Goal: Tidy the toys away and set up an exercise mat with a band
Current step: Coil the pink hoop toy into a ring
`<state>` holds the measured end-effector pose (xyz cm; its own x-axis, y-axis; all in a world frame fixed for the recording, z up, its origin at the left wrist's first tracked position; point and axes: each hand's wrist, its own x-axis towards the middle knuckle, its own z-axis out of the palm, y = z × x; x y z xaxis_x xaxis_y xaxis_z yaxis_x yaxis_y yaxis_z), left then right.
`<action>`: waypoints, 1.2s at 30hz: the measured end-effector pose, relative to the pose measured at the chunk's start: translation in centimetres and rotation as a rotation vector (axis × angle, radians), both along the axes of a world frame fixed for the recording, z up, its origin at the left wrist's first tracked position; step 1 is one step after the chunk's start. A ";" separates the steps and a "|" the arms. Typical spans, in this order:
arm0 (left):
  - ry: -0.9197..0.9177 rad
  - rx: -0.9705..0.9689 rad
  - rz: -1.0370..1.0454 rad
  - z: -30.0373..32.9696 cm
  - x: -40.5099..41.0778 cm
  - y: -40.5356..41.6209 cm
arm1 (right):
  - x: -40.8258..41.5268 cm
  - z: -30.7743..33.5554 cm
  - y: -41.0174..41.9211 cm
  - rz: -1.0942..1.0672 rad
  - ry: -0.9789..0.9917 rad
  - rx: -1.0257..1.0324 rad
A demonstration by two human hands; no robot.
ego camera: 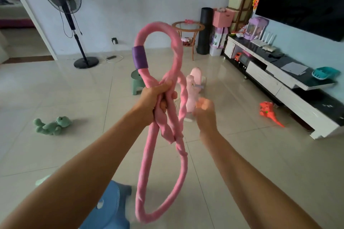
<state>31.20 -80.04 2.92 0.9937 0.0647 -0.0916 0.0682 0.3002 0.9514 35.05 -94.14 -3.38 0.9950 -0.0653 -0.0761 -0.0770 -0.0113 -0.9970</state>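
My left hand (158,98) grips a pink fabric-covered exercise band (178,46) at its crossing, with one loop standing up, marked by a purple sleeve (140,57), and another loop hanging down. My right hand (203,109) is blurred just right of the band, fingers loosely curled, holding nothing I can make out. Toys lie on the tiled floor: a green plush frog (52,125) at left, an orange toy dinosaur (269,112) at right, and a pink toy (194,83) behind the band. A rolled black mat (204,30) stands upright by the far wall.
A standing fan (64,5) is at the back left, a round glass side table (188,28) beside the mat. The TV cabinet (279,83) runs along the right with toy bins. A small green stool (136,82) and a blue stool (109,208) stand on the floor.
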 end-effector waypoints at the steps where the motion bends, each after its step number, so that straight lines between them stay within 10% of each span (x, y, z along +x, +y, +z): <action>1: 0.000 -0.066 0.026 0.3 0.2 0.3 | -0.4 -1.9 -0.4 0.051 0.061 -0.112; 11: -0.081 -0.587 0.246 1.0 1.0 2.4 | -1.5 -6.8 -6.4 0.485 0.201 -0.256; 22: 0.086 -0.554 0.358 -1.3 1.4 4.7 | -1.4 -7.1 -7.0 0.300 -0.045 -0.835; 30: 0.217 0.176 0.467 -2.3 1.3 5.4 | 1.4 -3.0 -7.9 -0.001 -0.282 -1.407; 36: 0.199 0.334 0.514 -3.3 1.8 5.6 | 0.1 -1.9 -6.8 0.190 -0.968 -1.604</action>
<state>33.02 -74.46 -0.42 0.7946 0.5847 -0.1633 0.1791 0.0312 0.9833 35.19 -100.99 -5.32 0.6526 0.6061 0.4546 0.5448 -0.7924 0.2744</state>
